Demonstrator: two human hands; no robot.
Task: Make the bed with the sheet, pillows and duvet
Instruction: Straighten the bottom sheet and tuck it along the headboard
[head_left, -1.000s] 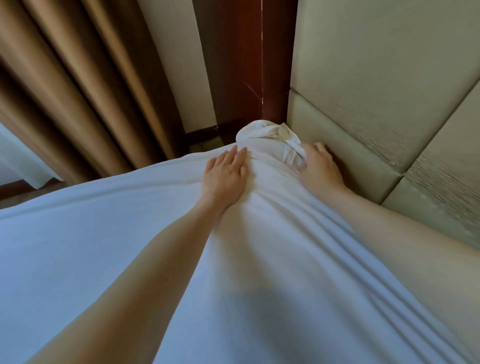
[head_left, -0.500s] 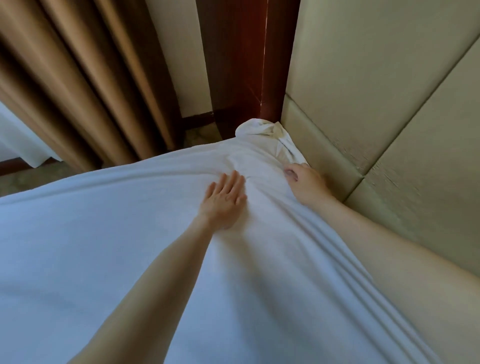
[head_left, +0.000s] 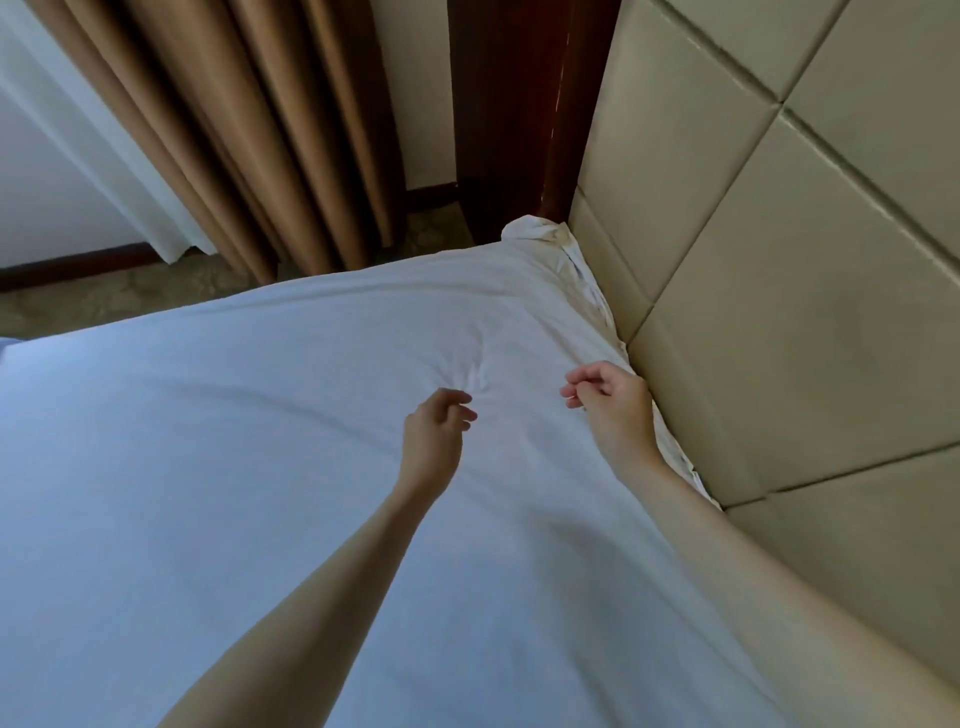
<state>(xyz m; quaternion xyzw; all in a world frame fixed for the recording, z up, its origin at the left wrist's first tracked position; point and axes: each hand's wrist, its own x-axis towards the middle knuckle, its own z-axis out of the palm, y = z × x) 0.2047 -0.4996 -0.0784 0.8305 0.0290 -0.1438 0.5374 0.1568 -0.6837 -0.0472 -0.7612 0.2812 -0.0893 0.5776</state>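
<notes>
Beside the padded headboard (head_left: 779, 322), the white sheet (head_left: 208, 493) lies smooth, bunched at its corner, both hands' fingers loosely curled, empty.

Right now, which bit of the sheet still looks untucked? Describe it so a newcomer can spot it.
Start at the padded beige headboard on the right and follow its lower edge up to the dark wooden post. There, at the mattress corner, sits a bunched knot of sheet. It is crumpled and raised, unlike the smooth flat white sheet around it.
</notes>
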